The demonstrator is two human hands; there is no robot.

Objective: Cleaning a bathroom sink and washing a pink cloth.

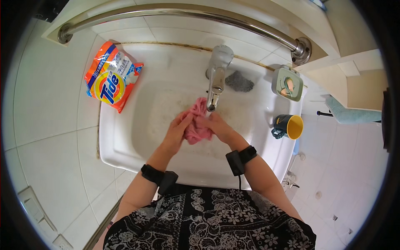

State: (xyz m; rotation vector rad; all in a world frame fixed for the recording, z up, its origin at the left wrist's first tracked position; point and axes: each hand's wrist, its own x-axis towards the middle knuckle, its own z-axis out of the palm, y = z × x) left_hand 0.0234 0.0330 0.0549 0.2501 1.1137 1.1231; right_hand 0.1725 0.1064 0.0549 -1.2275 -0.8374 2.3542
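Note:
Over the basin of a white ceramic sink (125,159), both of my hands grip one bunched pink cloth (200,129). My left hand (176,131) holds its left side, thumb on top. On the cloth's right side is my right hand (223,126), its fingers blurred and partly hidden by the fabric. Just above the cloth hangs the spout of a chrome faucet (216,78). Cloudy, sudsy water (159,115) seems to lie in the basin below; how deep it is I cannot tell.
An orange Tide detergent bag (109,78) stands at the sink's back left. Behind the faucet lies a dark grey scrubber or cloth (240,82). A soap dish (287,83) and a dark mug with yellow inside (289,126) sit on the right rim. A metal rail (187,11) spans the wall.

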